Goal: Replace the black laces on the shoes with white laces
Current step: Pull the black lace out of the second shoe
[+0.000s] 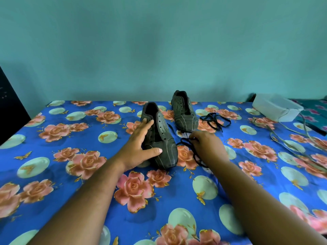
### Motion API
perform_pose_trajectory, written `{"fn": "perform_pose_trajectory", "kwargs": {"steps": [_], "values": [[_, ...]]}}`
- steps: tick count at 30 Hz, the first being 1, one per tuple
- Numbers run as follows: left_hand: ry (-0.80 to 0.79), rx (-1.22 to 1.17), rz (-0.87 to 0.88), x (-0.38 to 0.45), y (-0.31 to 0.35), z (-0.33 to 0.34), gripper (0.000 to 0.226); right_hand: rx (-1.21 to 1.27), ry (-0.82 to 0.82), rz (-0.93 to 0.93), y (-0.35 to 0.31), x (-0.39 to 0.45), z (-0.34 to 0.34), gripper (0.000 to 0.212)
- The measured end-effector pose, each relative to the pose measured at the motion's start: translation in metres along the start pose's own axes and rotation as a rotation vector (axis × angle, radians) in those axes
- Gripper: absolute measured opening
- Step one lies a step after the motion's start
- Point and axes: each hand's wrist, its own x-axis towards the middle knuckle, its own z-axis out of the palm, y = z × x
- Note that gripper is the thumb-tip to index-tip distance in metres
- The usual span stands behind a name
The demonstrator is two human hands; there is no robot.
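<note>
My left hand [139, 147] lies on the near shoe [160, 138], fingers straight along its left side and thumb pressed across the toe, steadying it on the bed [53, 183]. It presses the shoe and does not clutch it. My right hand [207, 147] is just right of that shoe, fingers curled down into a black lace [190, 147] that loops loose on the sheet. It looks pinched, though the fingertips are partly hidden.

The near shoe's eyelets look empty, and so do those of the far shoe [184, 111], which stands a little farther and to the right. A second black lace [215, 120] lies in a heap just right of the far shoe. So I judge the stripping half done: both black laces are out, and I am setting the last one aside.

The pale laces [290, 137] trail across the right side of the bed, well apart from the shoes, near a white box [276, 106] at the far right corner.

Next I would drop the black lace clear of the shoe, reach right for one pale lace and find its tip. Then I would bring it back to the near shoe and start at the eyelets nearest the toe. The left hand should keep the shoe from sliding on the soft sheet. The pale laces seem tangled together, so I would separate one before threading.
</note>
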Motion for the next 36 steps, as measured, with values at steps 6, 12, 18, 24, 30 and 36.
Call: {"fn": "perform_pose_trajectory", "kwargs": {"steps": [6, 12, 18, 24, 30, 36], "values": [[0.155, 0.293, 0.171, 0.004, 0.026, 0.013, 0.08, -0.047, -0.197, -0.21, -0.002, -0.025, -0.026, 0.017], [0.001, 0.767, 0.113, 0.006, 0.064, 0.03, 0.055, -0.159, -0.368, -0.069, 0.007, -0.039, -0.033, 0.06], [-0.118, 1.069, 0.069, 0.019, 0.095, 0.064, 0.051, -0.127, -0.348, -0.041, 0.009, -0.041, -0.044, 0.021], [-0.276, 1.172, -0.016, 0.031, 0.106, 0.091, 0.056, -0.164, -0.312, 0.043, 0.055, -0.051, -0.062, 0.025], [-0.178, 1.15, 0.011, 0.041, 0.103, 0.119, 0.052, -0.319, -0.217, 0.187, 0.098, -0.04, -0.104, 0.028], [-0.126, 1.121, -0.005, 0.057, 0.095, 0.132, 0.047, -0.048, -0.009, 0.154, 0.088, -0.028, -0.084, 0.037]]}}
